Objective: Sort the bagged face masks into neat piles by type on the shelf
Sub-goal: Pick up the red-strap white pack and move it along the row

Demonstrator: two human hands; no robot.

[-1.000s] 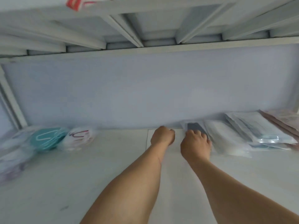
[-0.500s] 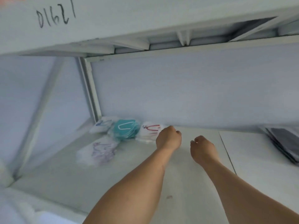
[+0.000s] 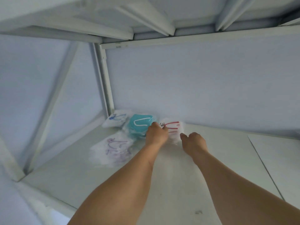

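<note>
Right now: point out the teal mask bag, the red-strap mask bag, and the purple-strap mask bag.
teal mask bag (image 3: pixel 140 125), head view, on its teal face.
red-strap mask bag (image 3: pixel 174 127), head view, on its white front.
purple-strap mask bag (image 3: pixel 113 149), head view, on its middle.

Fingertips of the left hand (image 3: pixel 156 133) are hidden behind its own knuckles; whether the red-strap mask bag (image 3: pixel 173 129) is gripped cannot be told. That bag's near edge is covered by both hands and motion-blurred. Fingers of the right hand (image 3: pixel 194 141) are curled out of sight. The purple-strap bag (image 3: pixel 113 148), left of the left hand, is smeared; its print is unreadable. Both forearms are cut off by the bottom edge.
</note>
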